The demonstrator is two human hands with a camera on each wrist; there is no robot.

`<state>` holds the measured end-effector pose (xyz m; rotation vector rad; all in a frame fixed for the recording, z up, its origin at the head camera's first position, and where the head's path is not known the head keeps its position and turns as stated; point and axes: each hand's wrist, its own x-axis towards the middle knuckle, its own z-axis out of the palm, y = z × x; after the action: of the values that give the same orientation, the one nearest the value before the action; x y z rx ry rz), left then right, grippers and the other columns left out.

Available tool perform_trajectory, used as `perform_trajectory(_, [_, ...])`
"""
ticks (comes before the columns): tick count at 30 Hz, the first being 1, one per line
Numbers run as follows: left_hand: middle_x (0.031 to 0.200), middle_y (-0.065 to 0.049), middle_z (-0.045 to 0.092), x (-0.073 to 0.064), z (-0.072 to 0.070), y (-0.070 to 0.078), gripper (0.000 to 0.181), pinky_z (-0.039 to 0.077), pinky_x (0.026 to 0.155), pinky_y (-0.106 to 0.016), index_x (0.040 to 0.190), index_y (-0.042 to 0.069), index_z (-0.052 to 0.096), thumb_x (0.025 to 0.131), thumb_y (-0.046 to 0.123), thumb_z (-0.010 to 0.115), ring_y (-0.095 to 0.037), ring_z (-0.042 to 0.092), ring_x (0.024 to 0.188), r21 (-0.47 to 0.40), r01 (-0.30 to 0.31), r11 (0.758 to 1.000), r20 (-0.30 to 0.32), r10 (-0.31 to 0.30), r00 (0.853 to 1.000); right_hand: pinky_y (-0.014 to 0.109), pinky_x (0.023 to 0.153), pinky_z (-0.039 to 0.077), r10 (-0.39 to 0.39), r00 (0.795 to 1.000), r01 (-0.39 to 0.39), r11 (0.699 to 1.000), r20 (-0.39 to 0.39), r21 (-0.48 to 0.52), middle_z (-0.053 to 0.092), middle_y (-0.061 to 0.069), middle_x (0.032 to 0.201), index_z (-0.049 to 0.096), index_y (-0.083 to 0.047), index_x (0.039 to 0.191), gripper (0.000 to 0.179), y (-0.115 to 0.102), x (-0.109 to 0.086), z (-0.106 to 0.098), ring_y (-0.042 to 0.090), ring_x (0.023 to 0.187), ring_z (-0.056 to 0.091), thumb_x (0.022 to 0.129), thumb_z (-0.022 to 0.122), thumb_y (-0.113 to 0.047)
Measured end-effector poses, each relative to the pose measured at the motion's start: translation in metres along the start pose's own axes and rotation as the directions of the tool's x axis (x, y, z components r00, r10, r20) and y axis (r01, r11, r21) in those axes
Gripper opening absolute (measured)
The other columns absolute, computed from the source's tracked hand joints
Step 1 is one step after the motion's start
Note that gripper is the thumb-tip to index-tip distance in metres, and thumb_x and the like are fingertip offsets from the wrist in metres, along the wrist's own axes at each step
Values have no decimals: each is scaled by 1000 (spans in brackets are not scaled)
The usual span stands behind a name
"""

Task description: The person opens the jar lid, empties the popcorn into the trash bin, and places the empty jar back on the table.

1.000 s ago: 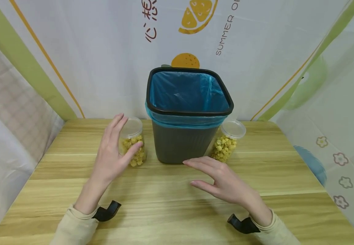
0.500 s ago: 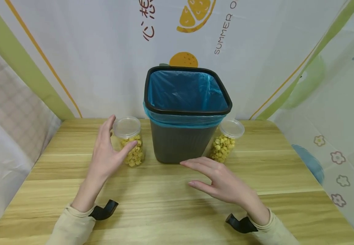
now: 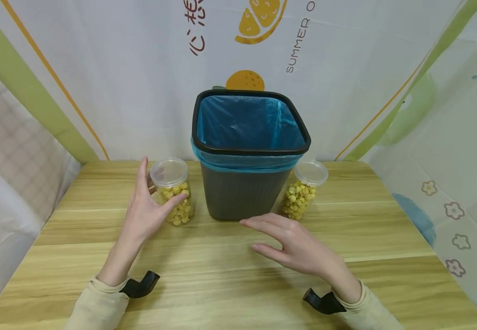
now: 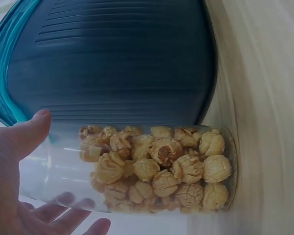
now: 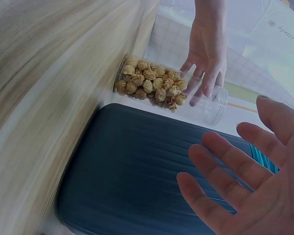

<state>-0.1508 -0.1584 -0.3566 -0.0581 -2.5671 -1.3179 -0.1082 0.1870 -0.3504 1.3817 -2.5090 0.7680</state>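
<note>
In the head view, my left hand [image 3: 145, 208] is around the upper part of a clear lidded jar of popcorn [image 3: 180, 208], thumb in front, fingers on the far left side. The left wrist view shows some fingertips [image 4: 85, 203] through the clear wall of this jar [image 4: 54, 166]; firm contact is not clear. The jar stands upright on the table. My right hand [image 3: 292, 245] hovers over the table, fingers extended, holding nothing. Nearest to it are a second popcorn jar [image 3: 298, 201] and the dark trash bin [image 3: 242, 195].
Both jars flank the bin, which has a black rim and a blue liner [image 3: 238, 121]. The wooden table [image 3: 205, 275] ends at a white printed curtain [image 3: 139, 91] behind. Another curtain [image 3: 448, 183] hangs at the right.
My left hand has shifted left and its fingers have come round behind the left jar. The right hand stays almost where it was. Neither jar has visibly moved on the table.
</note>
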Motion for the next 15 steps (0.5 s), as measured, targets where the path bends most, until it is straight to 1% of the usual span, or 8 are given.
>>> perform_trajectory(5, [160,-28,38,2,3,-5,117,42,113,-63,166,15,1,86,45,81,-46,44,144,-18,14,1000,13,-14,1000,33,101,57,2,1000,-2,1000,1,-2,64,-7,142,53,-23,149,50,0,0,0,9,128,63,101,66,-30])
perform_trajectory(8, [160,-25,38,3,5,-10,114,42,113,-64,165,14,6,86,42,83,-45,41,146,-37,15,999,27,-14,1000,33,101,57,0,1000,0,1000,2,-3,64,-7,142,53,-23,150,50,0,0,0,9,128,63,101,66,-30])
perform_trajectory(12, [161,-24,37,3,9,-13,114,40,114,-66,165,13,7,85,42,83,-45,39,148,-43,19,999,50,-16,999,32,101,57,-5,1000,5,1000,4,-1,64,-7,141,53,-22,150,50,0,0,0,9,127,63,101,66,-30])
perform_trajectory(15, [159,-25,38,4,11,-14,113,40,114,-66,165,12,7,86,42,82,-46,40,147,-37,21,999,59,-19,998,33,101,57,-4,1000,4,1000,2,0,64,-7,141,53,-22,149,50,1,0,0,9,127,63,101,65,-30])
